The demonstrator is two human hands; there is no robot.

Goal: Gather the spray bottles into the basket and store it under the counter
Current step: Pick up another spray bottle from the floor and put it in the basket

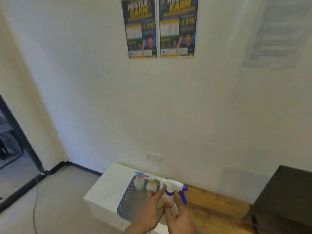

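Observation:
A grey perforated basket (125, 202) sits on a white counter (108, 184). Two spray bottles stand at its far end: one with a light blue and pink head (139, 181), one with a yellow trigger (151, 185). My right hand (179, 218) grips a clear spray bottle with a white head and blue trigger (173, 191), held upright just right of the basket. My left hand (149, 215) hovers over the basket's right side, fingers curled beside that bottle; I cannot tell if it touches it.
A wooden countertop (212, 210) runs right from the white counter to a dark cabinet (285, 196). The wall behind carries two posters (160, 27), a paper sheet (276, 32) and a switch plate (154, 157). A cable (34, 208) trails across the floor by a dark doorway (11, 142).

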